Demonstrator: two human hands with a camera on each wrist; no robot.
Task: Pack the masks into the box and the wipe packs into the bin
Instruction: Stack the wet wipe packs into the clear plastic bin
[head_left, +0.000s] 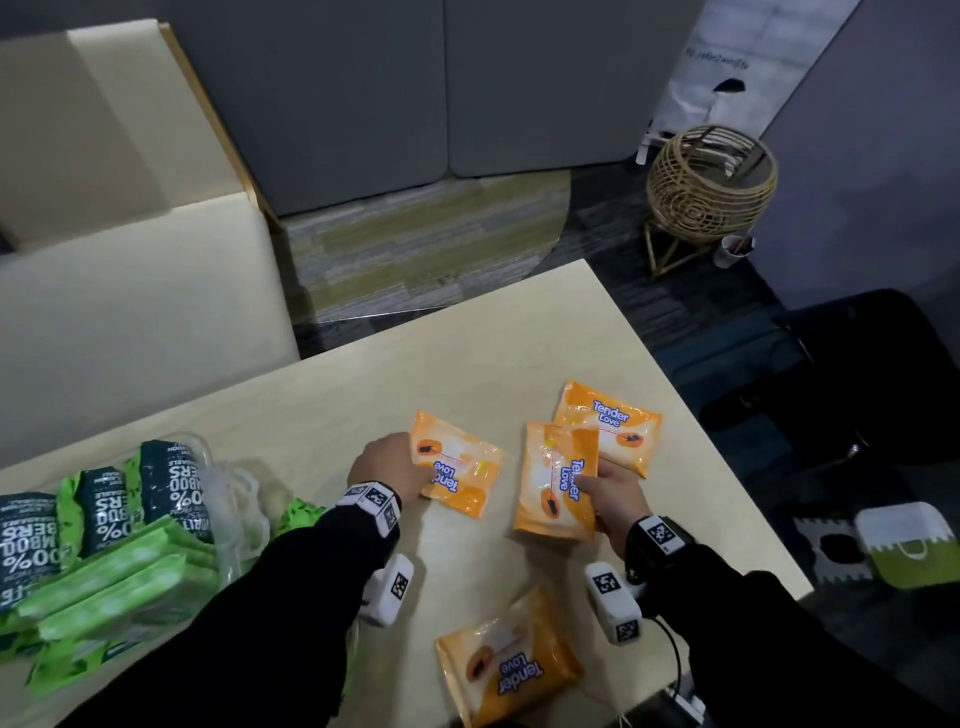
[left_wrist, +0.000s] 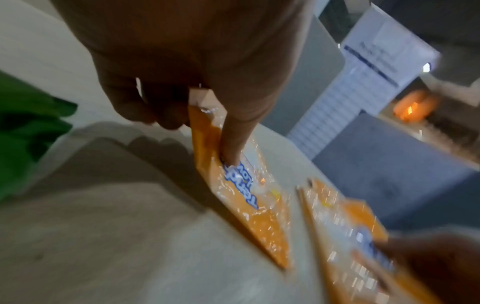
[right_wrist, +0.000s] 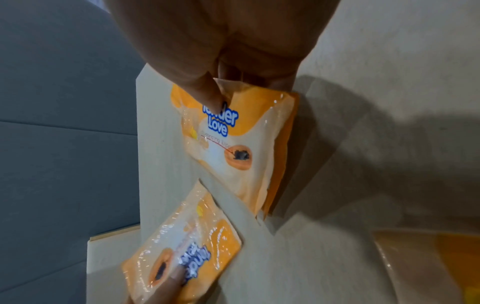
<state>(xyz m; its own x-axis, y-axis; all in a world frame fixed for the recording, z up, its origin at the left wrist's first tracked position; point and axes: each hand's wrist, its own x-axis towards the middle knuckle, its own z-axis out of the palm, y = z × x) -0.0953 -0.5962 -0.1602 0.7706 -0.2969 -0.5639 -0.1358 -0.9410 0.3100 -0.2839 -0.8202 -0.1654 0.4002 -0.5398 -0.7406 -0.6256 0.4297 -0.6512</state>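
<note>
Several orange wipe packs lie on the pale table (head_left: 322, 415). My left hand (head_left: 415, 473) pinches the near edge of one wipe pack (head_left: 460, 462), thumb on top; the same pack (left_wrist: 249, 205) shows blurred in the left wrist view. My right hand (head_left: 597, 488) grips a second pack (head_left: 556, 483) by its side, seen with the thumb on its label as pack (right_wrist: 233, 148). That pack overlaps a third pack (head_left: 615, 423) behind it. A fourth pack (head_left: 509, 660) lies near the front edge. Green mask packs (head_left: 109, 561) are heaped at the left.
A large cream box shape (head_left: 135, 270) stands beyond the table's left side. On the floor to the far right stands a wicker basket (head_left: 711, 176) on a stand. A white and green container (head_left: 909, 545) sits low right. Clear plastic wrap (head_left: 228, 483) lies beside the masks.
</note>
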